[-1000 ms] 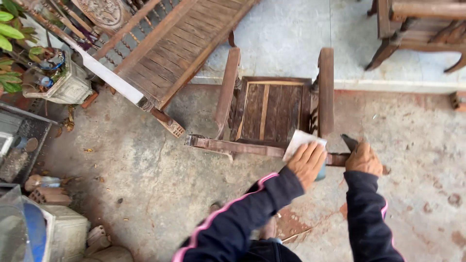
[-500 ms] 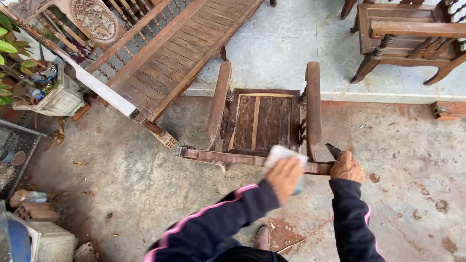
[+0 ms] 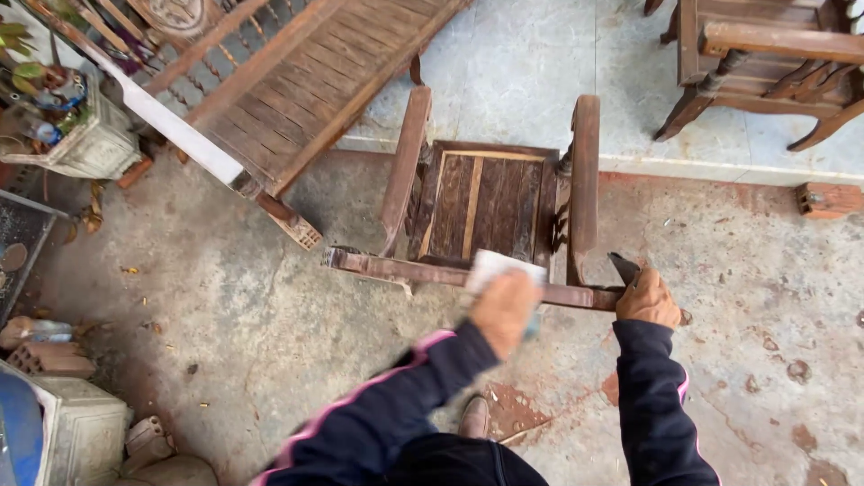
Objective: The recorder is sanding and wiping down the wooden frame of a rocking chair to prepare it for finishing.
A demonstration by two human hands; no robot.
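Left hand (image 3: 504, 310) presses a pale sheet (image 3: 499, 267) flat against the wooden chair's (image 3: 490, 202) top rail. Right hand (image 3: 648, 299) clasps that rail's end.

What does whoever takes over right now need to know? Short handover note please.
Left hand: pressing a pale sheet of sandpaper onto the top rail of the old wooden chair, near its middle; blurred in the picture.
Right hand: gripping the rail's right end to steady it.
Chair stands on the stained concrete floor, seat facing away; a wooden bench lies to its left.
Done: cannot tell how much of the rail is sanded.
Left: rail's left end looks worn and rough; arms and seat slats are dark and weathered.
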